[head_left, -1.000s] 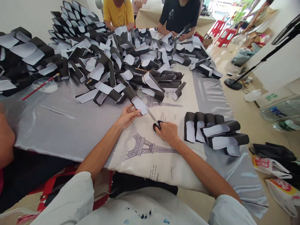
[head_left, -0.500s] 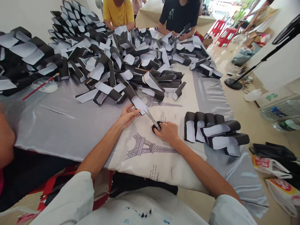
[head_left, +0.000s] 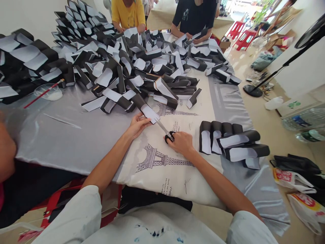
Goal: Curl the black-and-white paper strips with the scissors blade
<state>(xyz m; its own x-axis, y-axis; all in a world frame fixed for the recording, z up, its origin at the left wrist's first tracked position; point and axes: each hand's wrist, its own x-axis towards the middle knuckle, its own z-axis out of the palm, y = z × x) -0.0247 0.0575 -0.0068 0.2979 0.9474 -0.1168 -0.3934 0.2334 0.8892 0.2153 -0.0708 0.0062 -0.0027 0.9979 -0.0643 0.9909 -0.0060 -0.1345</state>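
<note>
My left hand (head_left: 139, 125) pinches the near end of a folded black-and-white paper piece (head_left: 148, 111), whose black part points away toward the heap. In my right hand (head_left: 181, 140) is a pair of scissors (head_left: 164, 127), with the fingers in its black handles. The blades meet the white end of the paper piece beside my left fingertips and look nearly closed. Just beyond lies a large heap of similar folded paper pieces (head_left: 165, 92). To the right of my right hand, several more pieces (head_left: 206, 139) sit in a small group.
A tablecloth (head_left: 162, 179) with Eiffel Tower prints covers the table. At left, a red brush (head_left: 44, 93) rests across a clear dish (head_left: 55, 96). Two people (head_left: 129, 15) sit across the table; another person's arm (head_left: 6, 152) is at left. A black fan stand (head_left: 269, 78) stands at right.
The scissor blades have come closer together at the paper's white end. Both hands stay almost in place.
</note>
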